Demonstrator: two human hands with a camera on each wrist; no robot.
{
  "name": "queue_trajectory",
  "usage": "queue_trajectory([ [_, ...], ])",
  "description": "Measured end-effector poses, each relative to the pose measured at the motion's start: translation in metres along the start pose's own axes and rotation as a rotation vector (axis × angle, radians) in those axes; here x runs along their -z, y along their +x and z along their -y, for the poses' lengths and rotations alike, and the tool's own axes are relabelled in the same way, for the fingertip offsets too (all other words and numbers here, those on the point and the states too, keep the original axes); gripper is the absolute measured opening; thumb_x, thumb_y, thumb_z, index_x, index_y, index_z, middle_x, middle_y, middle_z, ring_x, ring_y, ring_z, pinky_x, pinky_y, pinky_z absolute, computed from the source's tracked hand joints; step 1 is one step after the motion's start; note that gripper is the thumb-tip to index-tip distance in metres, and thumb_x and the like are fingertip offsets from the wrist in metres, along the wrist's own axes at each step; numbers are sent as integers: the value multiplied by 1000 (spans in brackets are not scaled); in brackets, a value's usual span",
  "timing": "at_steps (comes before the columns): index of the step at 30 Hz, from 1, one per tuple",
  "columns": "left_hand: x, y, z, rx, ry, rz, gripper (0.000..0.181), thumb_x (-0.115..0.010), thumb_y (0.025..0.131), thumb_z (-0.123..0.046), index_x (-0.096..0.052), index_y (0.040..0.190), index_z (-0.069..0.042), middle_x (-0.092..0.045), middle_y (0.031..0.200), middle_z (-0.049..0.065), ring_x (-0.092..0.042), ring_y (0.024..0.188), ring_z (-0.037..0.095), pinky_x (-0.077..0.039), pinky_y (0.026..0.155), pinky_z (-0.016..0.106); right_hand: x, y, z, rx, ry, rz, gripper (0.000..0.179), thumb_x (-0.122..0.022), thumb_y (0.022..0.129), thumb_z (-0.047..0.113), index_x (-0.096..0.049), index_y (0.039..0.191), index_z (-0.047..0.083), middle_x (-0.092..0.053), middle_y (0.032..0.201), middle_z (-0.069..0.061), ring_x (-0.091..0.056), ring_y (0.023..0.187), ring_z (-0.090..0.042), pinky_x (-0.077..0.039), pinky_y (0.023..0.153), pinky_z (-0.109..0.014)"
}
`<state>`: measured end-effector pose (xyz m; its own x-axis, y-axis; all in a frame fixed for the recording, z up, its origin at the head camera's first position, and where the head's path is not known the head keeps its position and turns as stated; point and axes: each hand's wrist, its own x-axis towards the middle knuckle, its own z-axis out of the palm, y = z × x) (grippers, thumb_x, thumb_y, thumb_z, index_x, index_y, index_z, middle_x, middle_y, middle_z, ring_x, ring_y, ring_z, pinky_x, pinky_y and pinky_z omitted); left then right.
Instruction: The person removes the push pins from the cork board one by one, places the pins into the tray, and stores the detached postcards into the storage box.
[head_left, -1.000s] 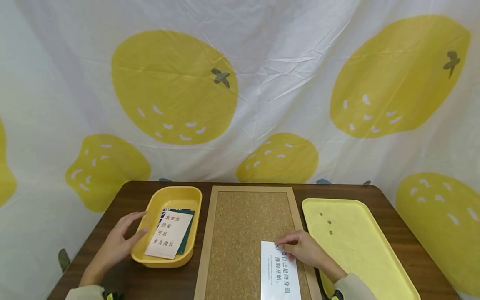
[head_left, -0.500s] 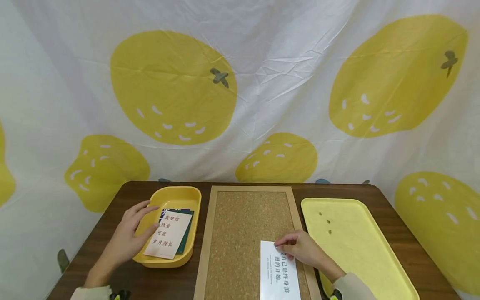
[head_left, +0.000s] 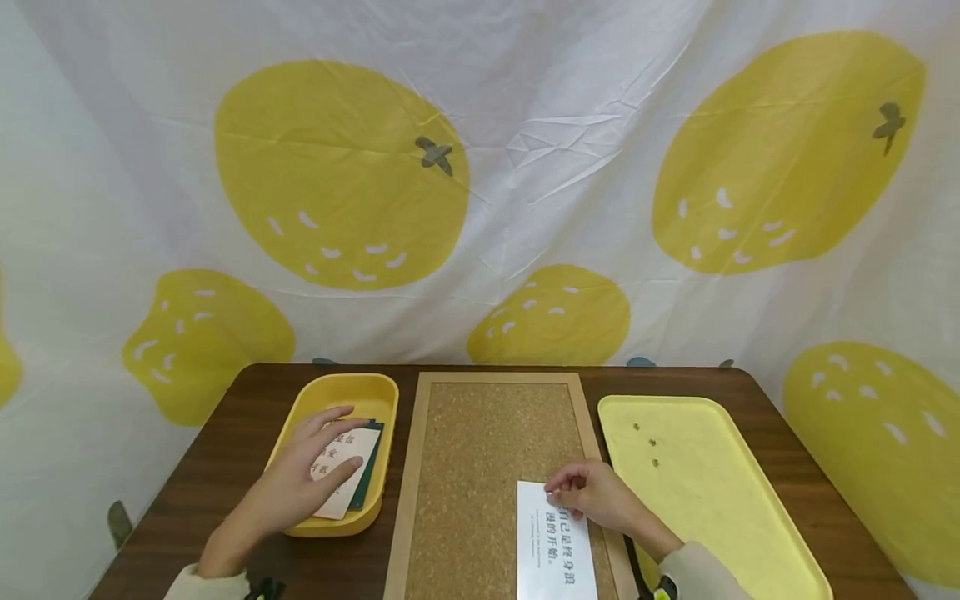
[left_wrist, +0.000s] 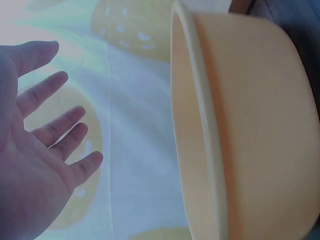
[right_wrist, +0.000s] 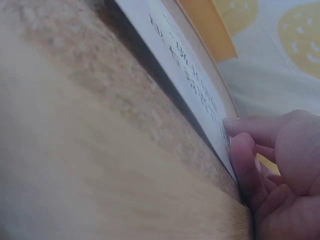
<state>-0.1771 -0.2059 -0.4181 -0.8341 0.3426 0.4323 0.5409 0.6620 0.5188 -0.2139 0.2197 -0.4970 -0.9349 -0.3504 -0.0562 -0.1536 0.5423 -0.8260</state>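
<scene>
In the head view my left hand point(head_left: 300, 479) hovers over the yellow basket point(head_left: 337, 392), fingers spread and holding nothing. A pale card point(head_left: 341, 497) with red writing lies in the basket on top of a dark green card point(head_left: 363, 490). The left wrist view shows the relaxed fingers beside the basket's outer wall point(left_wrist: 265, 115). My right hand point(head_left: 596, 497) pinches a tiny push pin, mostly hidden by the fingertips, at the upper corner of a white printed card point(head_left: 551, 542). That card lies on the framed corkboard point(head_left: 495, 433); its lower end is out of view.
A pale yellow tray point(head_left: 720, 492) stands right of the corkboard, with several small push pins point(head_left: 652, 442) near its left side. Everything sits on a dark wooden table point(head_left: 225, 442). Behind hangs a white curtain point(head_left: 510, 217) printed with yellow fruit.
My left hand has moved rightward from the basket's left rim to above the cards inside. The right hand has stayed at the white card's corner.
</scene>
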Motion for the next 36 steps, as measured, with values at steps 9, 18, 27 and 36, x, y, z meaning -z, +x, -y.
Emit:
queue_trajectory([
  [9,-20,5,-18,-101,10,81,41,-69,94,-23,-60,134,-24,-50,144,6,-45,134,31,-42,102,59,-1,-1,2,19,29,-6,4,-76,86,11,-74,90,10,-56,78,-3,-52,61,-10,-47,49,-21],
  [18,-47,9,-45,-252,-70,251,41,-67,95,-24,-57,135,-23,-49,144,4,-45,135,26,-44,104,52,-1,-1,0,12,19,-9,4,-75,87,11,-73,90,11,-56,77,-2,-53,60,-10,-47,49,-21],
  [27,-80,17,-66,-359,-72,453,39,-64,97,-24,-58,135,-21,-51,142,4,-46,134,24,-42,110,45,-1,1,-3,10,-6,2,4,-75,87,11,-74,91,12,-56,76,-1,-53,59,-9,-49,49,-22],
  [36,-96,19,-76,-419,-27,568,38,-58,100,-29,-57,136,-15,-51,144,11,-45,136,26,-39,112,45,-1,1,-1,13,-2,6,3,-74,88,11,-74,91,11,-56,76,-1,-53,60,-9,-49,49,-22],
])
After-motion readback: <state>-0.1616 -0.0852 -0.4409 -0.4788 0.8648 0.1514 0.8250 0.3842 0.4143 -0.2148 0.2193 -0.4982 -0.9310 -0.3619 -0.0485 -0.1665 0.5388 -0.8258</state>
